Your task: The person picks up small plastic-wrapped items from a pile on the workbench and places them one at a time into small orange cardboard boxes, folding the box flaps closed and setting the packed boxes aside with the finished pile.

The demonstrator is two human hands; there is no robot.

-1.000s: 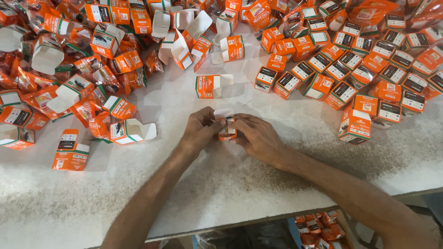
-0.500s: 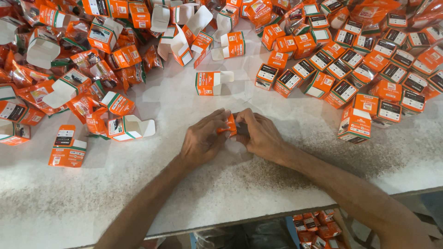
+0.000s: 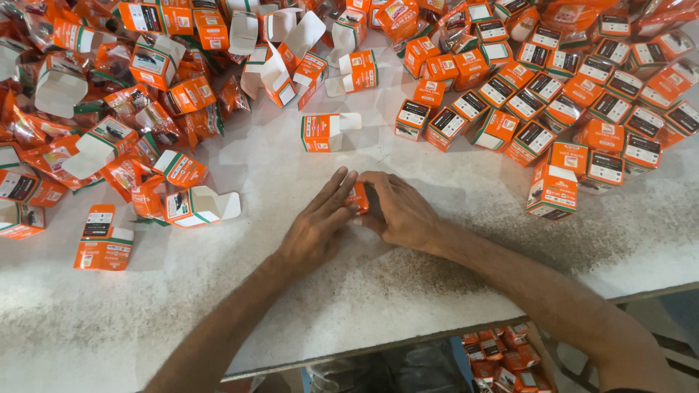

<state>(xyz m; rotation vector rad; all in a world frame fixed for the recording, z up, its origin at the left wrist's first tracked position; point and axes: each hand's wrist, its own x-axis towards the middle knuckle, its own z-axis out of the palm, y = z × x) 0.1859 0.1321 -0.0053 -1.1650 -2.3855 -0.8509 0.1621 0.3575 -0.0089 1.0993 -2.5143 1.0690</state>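
Observation:
A small orange carton point(image 3: 358, 196) rests on the white speckled table point(image 3: 218, 291) between both my hands. My left hand point(image 3: 318, 224) lies flat beside it with fingers stretched out, the fingertips pressing on the carton's left side. From the right, my right hand point(image 3: 399, 209) curls over the carton and grips it. Most of the carton is hidden by my fingers.
An open orange and white carton point(image 3: 325, 131) lies just beyond my hands. Many open cartons and orange packets are heaped at the left and back point(image 3: 138, 94). Closed cartons stand in rows at the right point(image 3: 553, 94). More cartons sit under the table point(image 3: 502, 356).
My hands have lowered the small carton onto the table. My left hand's fingers have straightened out against it, while the right hand stays wrapped over it.

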